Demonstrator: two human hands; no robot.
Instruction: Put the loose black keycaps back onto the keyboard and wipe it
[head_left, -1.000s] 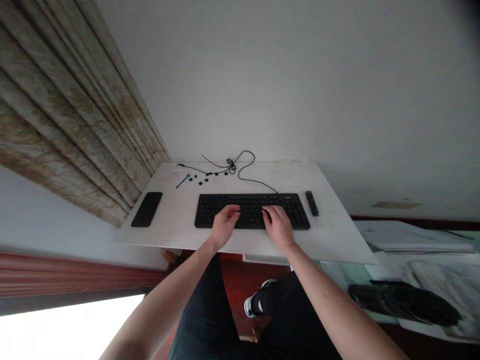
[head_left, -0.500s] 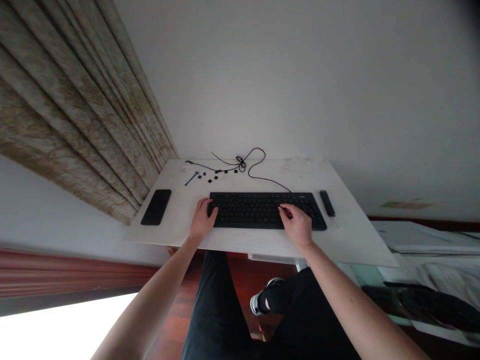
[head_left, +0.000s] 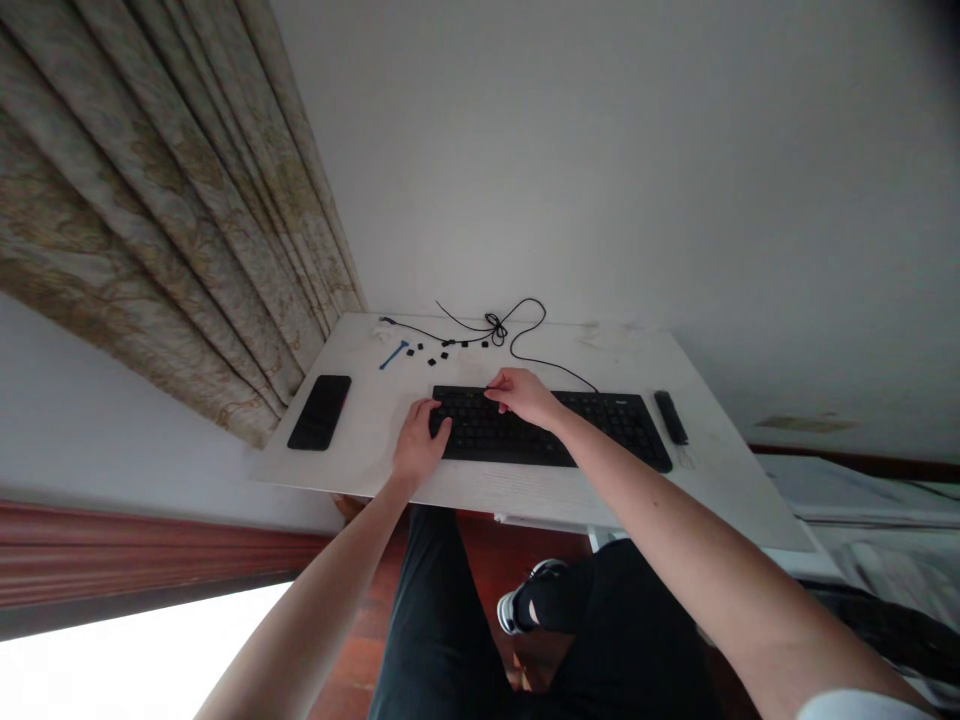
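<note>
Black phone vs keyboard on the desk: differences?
The glossy black phone is far smaller than the black keyboard. Its face is smooth; the keyboard has rows of keys. A thin black cable leaves the keyboard, none shows on the phone. The left hand and right hand touch only the keyboard. Both lie flat on the white desk.

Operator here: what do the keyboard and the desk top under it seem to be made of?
The keyboard looks like matte black plastic: its keys and frame are dull, with only soft highlights. The desk top seems to be white laminated board, with a faint grain near its front edge; whether that grain is real wood or printed, I cannot tell.
</note>
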